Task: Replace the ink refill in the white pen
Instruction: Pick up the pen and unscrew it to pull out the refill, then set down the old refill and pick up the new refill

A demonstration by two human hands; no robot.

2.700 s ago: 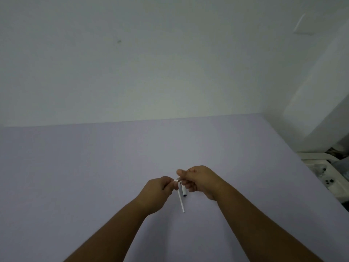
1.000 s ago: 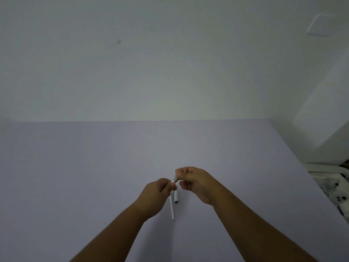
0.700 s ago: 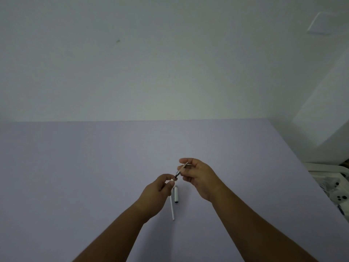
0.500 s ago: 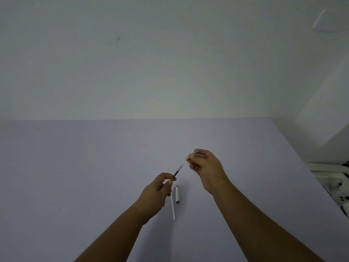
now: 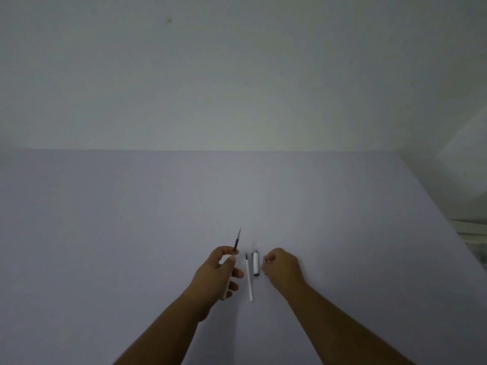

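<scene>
My left hand (image 5: 218, 272) grips the white pen barrel (image 5: 226, 291), held upright, with the dark old refill (image 5: 237, 239) sticking out of its top, tip pointing away. On the table between my hands lie a thin white spare refill (image 5: 249, 279) and, just right of it, the white pen cap (image 5: 255, 262). My right hand (image 5: 283, 267) rests low on the table right of the cap, fingers pinched on a small dark pen tip piece (image 5: 265, 260).
A pale lilac table (image 5: 131, 233) runs to a plain wall at the back. Its right edge slants down past a light object (image 5: 471, 233) at the far right.
My right hand pulled the tip piece off the pen, then dropped to the table beside the cap. The left hand lifted the barrel, baring the dark refill.
</scene>
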